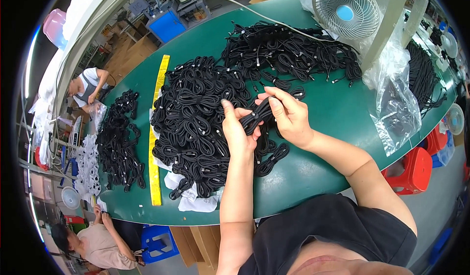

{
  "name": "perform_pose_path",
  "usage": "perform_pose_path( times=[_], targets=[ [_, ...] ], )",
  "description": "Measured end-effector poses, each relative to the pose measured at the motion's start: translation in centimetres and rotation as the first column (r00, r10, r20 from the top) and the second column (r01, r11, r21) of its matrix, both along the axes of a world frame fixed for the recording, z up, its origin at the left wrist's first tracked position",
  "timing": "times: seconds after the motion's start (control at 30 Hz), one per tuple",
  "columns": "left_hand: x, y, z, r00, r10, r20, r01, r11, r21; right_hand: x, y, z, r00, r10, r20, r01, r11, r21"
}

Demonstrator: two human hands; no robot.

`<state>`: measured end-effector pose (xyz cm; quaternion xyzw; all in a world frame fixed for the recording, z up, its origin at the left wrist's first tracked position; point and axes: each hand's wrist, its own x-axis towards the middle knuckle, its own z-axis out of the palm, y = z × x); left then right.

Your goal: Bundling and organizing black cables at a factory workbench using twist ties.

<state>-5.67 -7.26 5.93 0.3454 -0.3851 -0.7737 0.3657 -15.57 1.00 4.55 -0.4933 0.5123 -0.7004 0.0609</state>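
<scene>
A coiled black cable is held up between both my hands, over the right side of a big heap of similar cables. My left hand has its fingers curled beneath the coil, with the thumb raised off it. My right hand grips the other end of the bundle with thumb and fingers. The heap of coiled black cables lies just left of my hands. One separate coil rests on the green table below them.
More cables lie at the back, others beyond a yellow strip. A fan, a post and clear plastic bags stand or lie at right. Two people work at left. Red stools stand beside the green table.
</scene>
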Motion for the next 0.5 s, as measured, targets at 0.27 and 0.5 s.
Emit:
perform_pose_path(
  times=[0.27,0.5],
  targets=[
    [1.6,-2.6,0.3,0.872,-0.002,-0.490,0.093,0.982,0.163,-5.3,-2.7,-1.6,0.949,-0.112,0.293,0.050,0.976,0.211],
    [4.3,-4.8,0.4,0.627,-0.015,-0.779,0.032,0.999,0.007,-7.4,-7.6,-4.3,0.894,-0.245,-0.376,0.364,0.885,0.289]
  ],
)
